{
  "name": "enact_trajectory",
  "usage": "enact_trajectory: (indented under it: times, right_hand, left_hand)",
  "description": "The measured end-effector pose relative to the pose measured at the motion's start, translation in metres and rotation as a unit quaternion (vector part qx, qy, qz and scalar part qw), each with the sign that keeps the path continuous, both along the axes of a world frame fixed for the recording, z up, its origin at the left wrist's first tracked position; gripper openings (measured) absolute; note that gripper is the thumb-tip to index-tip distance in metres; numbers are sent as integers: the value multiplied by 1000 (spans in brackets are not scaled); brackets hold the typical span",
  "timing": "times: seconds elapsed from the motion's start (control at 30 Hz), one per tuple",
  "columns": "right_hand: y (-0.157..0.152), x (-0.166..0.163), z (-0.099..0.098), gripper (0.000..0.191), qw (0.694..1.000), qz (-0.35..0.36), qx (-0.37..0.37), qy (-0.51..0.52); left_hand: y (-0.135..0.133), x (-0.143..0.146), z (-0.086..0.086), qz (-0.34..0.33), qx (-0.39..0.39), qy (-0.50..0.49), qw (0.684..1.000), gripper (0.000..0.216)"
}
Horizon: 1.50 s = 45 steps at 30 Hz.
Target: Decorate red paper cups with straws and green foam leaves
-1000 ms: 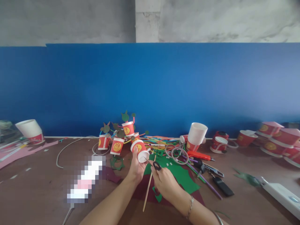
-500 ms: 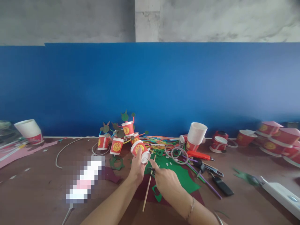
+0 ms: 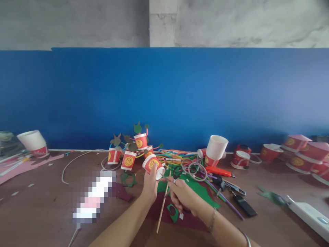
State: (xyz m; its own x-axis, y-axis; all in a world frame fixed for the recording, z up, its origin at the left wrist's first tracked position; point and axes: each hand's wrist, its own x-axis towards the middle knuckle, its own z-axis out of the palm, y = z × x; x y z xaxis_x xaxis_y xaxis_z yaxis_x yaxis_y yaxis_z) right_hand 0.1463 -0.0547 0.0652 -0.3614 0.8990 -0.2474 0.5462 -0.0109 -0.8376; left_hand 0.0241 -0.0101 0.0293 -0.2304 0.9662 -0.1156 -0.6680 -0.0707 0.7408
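Note:
My left hand (image 3: 151,185) is closed around a red and white paper cup (image 3: 152,163) with a round yellow print. The cup is tilted, its white end facing right toward my other hand. In my right hand (image 3: 184,196) is a pair of scissors (image 3: 177,172) with dark handles, its blades spread apart. One blade tip reaches the white end of the cup; whether it has pierced it, I cannot tell. Below the hands lie a thin wooden stick (image 3: 162,209) and green paper (image 3: 202,188) with cut-out scraps.
Decorated cup figures (image 3: 128,160) stand behind on the left. Coloured pipe cleaners or straws (image 3: 174,155) lie at the back. Farther right are a stack of white cups (image 3: 217,147), an orange utility knife (image 3: 218,171), a black key fob (image 3: 243,204) and a white glue gun (image 3: 308,212).
My right hand has moved slightly right and down from the cup, and the scissors now show opened. The left hand still holds the cup in nearly the same place.

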Motion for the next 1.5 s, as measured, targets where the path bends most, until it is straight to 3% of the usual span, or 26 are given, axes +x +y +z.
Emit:
enact_trajectory:
  times: [0.1, 0.2, 0.27, 0.37, 0.47, 0.57, 0.67, 0.73, 0.8, 0.87, 0.97, 1.03, 1.1, 1.17, 1.23, 1.3, 1.37, 1.5]
  right_hand:
    - [-5, -4, -6, 46, 964, -4, 154, -219]
    - [-9, -8, -7, 55, 938, -7, 203, -281]
    - [-8, -8, -4, 43, 961, -12, 176, -211]
    - [-3, -4, 2, 43, 1000, -10, 28, -6]
    - [1, -1, 5, 45, 986, -3, -94, 136]
    - [0, -3, 1, 45, 1000, 1, 17, -22]
    - [-6, -6, -5, 46, 962, 3, 161, -223]
    - [-8, -8, -8, 52, 951, 1, 184, -249]
    - [-7, -8, -8, 46, 974, -8, 137, -178]
    - [-3, -7, -7, 43, 998, -16, 40, -37]
    - [4, -4, -6, 45, 987, -6, -81, 138]
    - [7, -2, -8, 43, 980, -5, -107, 170]
    - [7, -3, -10, 42, 998, -8, -31, 47]
    - [4, -4, -12, 39, 992, -12, 74, -102]
    - [-1, -5, -9, 35, 958, -2, 174, -227]
    - [-6, -5, -4, 45, 915, 24, 240, -323]
    - [-9, -2, 2, 51, 875, 52, 285, -389]
    - [-4, 12, 9, 48, 861, 43, 285, -418]
  left_hand:
    - [0, 1, -2, 1, -7, 8, 1000, 44]
    - [0, 1, -3, 3, -10, 17, 1000, 47]
    - [0, 0, -4, 4, -2, 14, 1000, 48]
    - [2, -2, -6, -1, 18, 18, 1000, 44]
    - [4, -3, -9, 8, 20, 25, 999, 38]
    - [6, -2, -10, 13, 21, 26, 999, 39]
    - [4, -1, -8, 2, 23, 27, 999, 45]
    - [2, -1, -7, -2, 22, 26, 999, 48]
    - [1, 0, -7, 3, 24, 28, 999, 49]
    - [0, 1, -7, 1, 32, 36, 999, 49]
    - [-2, 4, -7, -22, 51, 49, 997, 46]
    - [-3, 6, -6, -24, 50, 47, 997, 46]
    - [-3, 7, -5, -22, 38, 44, 998, 48]
    - [-2, 6, -6, -24, 34, 45, 998, 50]
    - [-2, 5, -8, -25, 34, 53, 998, 52]
    - [-1, 4, -9, -11, 23, 67, 997, 53]
    - [0, 1, -10, 17, 15, 78, 997, 50]
    - [6, -9, -11, 104, 33, 75, 991, 44]
